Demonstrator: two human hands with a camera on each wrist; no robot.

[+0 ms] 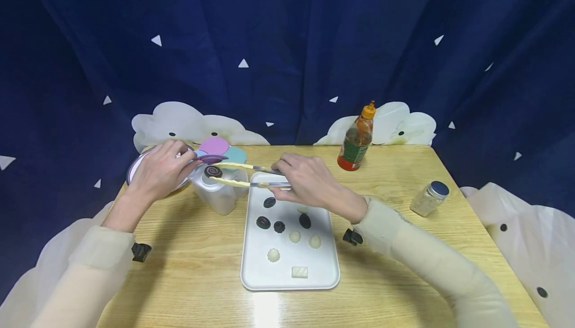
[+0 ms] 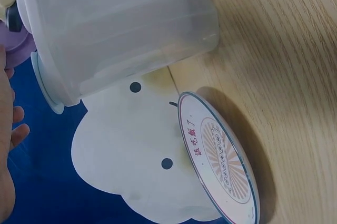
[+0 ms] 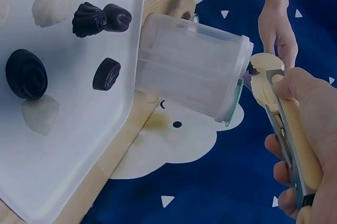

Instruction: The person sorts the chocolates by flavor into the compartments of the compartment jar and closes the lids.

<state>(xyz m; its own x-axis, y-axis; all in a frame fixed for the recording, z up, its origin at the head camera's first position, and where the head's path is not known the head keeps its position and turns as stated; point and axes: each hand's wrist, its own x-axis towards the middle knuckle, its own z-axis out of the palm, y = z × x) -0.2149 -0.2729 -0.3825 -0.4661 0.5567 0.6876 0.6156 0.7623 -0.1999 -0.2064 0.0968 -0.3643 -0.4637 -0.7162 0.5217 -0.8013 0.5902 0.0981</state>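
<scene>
Gripping tongs (image 1: 242,184) in the curled fingers of the right hand (image 1: 310,180), with a dark swirled piece (image 1: 213,171) between the pale tips, right at the mouth of the clear container (image 1: 217,199). Pinching the purple lid (image 1: 212,159) behind that mouth between thumb and fingers of the left hand (image 1: 163,168), apparently to hold the opening uncovered. Looks like the placing step, short of release: judging by the tips, squeezed on the piece rather than parted. Hard to tell how firmly. To be found just right of the container: more dark and pale pieces (image 1: 279,226) on the white tray (image 1: 323,268), likely waiting for the same treatment. Next, probably best to centre the tips over the container's mouth, lower slightly and ease the fingers' squeeze, without knocking the rim or letting go of the lid.
</scene>
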